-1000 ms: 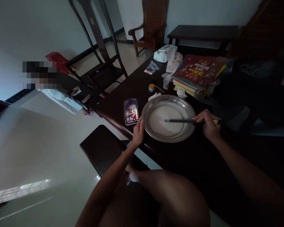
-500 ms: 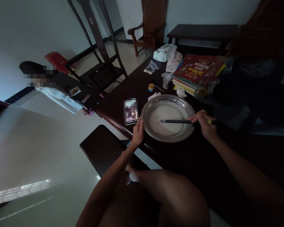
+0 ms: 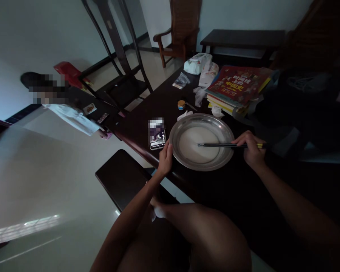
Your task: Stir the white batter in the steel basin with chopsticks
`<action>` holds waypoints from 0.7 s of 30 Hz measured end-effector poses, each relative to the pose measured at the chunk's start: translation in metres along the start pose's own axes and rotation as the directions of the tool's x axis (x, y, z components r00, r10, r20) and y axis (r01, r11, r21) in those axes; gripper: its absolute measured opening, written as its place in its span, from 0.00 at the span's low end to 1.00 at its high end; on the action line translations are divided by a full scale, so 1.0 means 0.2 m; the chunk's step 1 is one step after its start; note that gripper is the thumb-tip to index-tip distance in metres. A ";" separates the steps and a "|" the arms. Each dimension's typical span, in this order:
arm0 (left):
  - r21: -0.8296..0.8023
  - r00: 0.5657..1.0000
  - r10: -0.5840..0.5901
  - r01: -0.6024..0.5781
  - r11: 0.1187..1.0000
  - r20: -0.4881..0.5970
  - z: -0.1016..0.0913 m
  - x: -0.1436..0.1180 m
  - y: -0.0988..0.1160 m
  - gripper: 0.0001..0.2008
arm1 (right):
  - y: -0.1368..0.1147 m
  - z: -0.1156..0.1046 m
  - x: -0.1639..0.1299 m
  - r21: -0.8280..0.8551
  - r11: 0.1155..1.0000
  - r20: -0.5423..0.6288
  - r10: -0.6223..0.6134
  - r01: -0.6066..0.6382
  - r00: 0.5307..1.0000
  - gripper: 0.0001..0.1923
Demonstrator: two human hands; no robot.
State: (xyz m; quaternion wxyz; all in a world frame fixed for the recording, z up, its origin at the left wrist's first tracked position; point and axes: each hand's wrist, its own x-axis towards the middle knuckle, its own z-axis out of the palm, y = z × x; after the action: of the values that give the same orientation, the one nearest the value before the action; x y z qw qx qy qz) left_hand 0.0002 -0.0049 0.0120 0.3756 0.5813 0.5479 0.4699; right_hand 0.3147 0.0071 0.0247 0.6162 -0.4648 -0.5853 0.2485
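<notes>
A wide metal basin (image 3: 228,132) stands on the dark table and holds a whitish liquid (image 3: 198,151). My left hand (image 3: 166,158) grips the basin's left rim, thumb on the near side. In my right hand (image 3: 252,149) is a pair of dark chopsticks (image 3: 222,145), held closed around their upper part. They lie nearly level across the basin's right rim, their tips in the liquid near the middle. Just left of the basin a lit phone (image 3: 157,134) lies face up, close to my left fingers.
A stack of books (image 3: 238,87) and plastic bags (image 3: 198,63) stand behind the basin. A small jar (image 3: 181,104) and crumpled tissue (image 3: 184,115) lie near its far rim. A person (image 3: 70,117) sits at the left. A dark bench (image 3: 121,177) stands beside the table.
My right hand has moved a little to the right, drawing the chopstick tips rightward through the liquid. My left hand stays on the rim, and the basin has hardly moved.
</notes>
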 end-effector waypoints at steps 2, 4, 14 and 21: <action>-0.002 1.000 0.004 -0.004 1.000 0.006 0.00 0.00 0.00 0.35 | 0.00 0.00 0.00 0.038 0.999 0.027 -0.007 0.006 1.000 0.26; -0.003 1.000 0.006 -0.006 1.000 0.008 0.00 0.00 0.01 0.35 | 0.00 0.00 0.00 0.024 1.000 0.095 -0.018 0.015 0.995 0.24; -0.010 1.000 0.010 -0.010 1.000 -0.002 0.00 0.00 0.00 0.35 | -0.01 0.01 0.00 -0.002 1.000 0.093 -0.002 0.002 0.996 0.25; -0.009 1.000 0.001 -0.001 1.000 0.001 0.00 0.00 0.00 0.35 | -0.01 0.00 0.00 0.019 1.000 0.034 -0.011 0.010 0.999 0.26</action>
State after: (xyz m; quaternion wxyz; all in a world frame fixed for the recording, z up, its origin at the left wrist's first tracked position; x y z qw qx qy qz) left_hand 0.0011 -0.0043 0.0118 0.3781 0.5801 0.5454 0.4723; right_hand 0.3139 0.0062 0.0263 0.6119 -0.4516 -0.5956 0.2587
